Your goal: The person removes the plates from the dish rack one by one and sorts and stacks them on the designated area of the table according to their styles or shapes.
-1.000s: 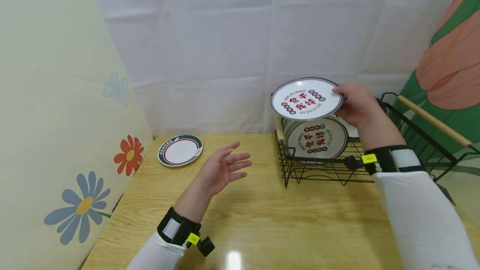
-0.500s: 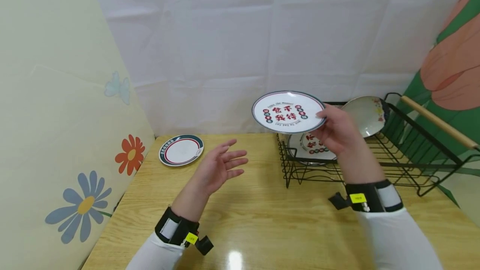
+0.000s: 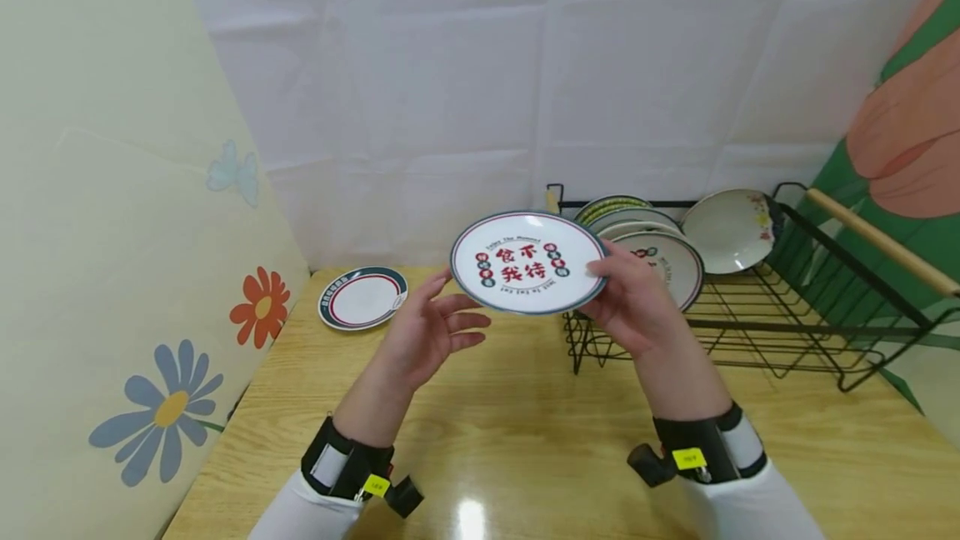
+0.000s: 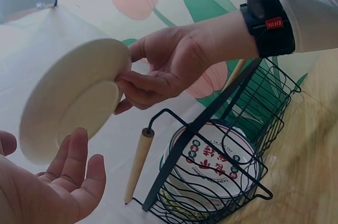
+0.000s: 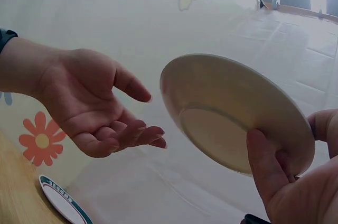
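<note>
One held plate [image 3: 529,263]: raised over the table [image 3: 487,415], between the two hands, its face with red characters upward.
Right hand [image 3: 630,294]: grasping that plate by its right rim, thumb on the upper face, fingers beneath.
Left hand [image 3: 423,327]: released, fingers loosely apart, just beside the plate's left rim, a gap between them.
Table plate [image 3: 363,300]: lying at the far left, dark green band on its rim.
Wire rack [image 3: 810,328]: black, far right, with a wooden handle [image 3: 885,241].
Racked plates [image 3: 678,261]: several leaning in its left part.
Floral dish [image 3: 723,232]: tilted in the rack, right of them.
</note>
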Tool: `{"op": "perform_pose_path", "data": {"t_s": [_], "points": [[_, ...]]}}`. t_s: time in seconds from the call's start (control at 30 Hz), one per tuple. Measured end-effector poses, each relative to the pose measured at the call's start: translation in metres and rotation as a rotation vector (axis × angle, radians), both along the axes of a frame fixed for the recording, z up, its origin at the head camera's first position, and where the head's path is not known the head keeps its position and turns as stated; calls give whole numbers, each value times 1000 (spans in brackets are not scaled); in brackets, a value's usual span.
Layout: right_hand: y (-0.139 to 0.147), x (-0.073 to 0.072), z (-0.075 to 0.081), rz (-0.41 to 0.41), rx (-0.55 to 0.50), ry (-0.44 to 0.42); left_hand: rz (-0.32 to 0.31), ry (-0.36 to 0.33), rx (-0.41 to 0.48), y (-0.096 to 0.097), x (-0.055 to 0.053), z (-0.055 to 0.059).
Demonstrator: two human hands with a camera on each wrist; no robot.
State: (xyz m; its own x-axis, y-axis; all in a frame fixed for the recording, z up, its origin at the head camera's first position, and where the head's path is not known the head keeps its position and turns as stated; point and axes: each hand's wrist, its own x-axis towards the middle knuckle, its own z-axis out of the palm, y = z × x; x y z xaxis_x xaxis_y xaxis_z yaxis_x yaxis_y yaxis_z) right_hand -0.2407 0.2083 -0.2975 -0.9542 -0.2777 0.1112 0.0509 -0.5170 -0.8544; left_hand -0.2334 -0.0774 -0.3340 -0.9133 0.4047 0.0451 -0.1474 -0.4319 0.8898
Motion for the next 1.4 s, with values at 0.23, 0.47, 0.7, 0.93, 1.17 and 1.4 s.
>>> {"op": "perform_pose_path", "data": {"t_s": [0.23, 0.47, 0.7, 0.93, 1.17, 1.4], "points": [[-11, 9, -1, -26, 44, -53, 19, 40, 15, 0, 7, 9], [-18, 17, -6, 11, 55, -92, 3, 104, 12, -2, 12, 9], [-20, 16, -13, 102, 18, -59, 9, 99, 13, -5, 13, 8], [-21, 11, -16, 91, 46, -47, 36, 92, 3, -5, 12, 9], [-22, 8, -19, 82, 75, -58, 45, 81, -9, -6, 11, 10], [-25, 8, -22, 78, 112, -55, 58, 56, -20, -8, 11, 9]]}}
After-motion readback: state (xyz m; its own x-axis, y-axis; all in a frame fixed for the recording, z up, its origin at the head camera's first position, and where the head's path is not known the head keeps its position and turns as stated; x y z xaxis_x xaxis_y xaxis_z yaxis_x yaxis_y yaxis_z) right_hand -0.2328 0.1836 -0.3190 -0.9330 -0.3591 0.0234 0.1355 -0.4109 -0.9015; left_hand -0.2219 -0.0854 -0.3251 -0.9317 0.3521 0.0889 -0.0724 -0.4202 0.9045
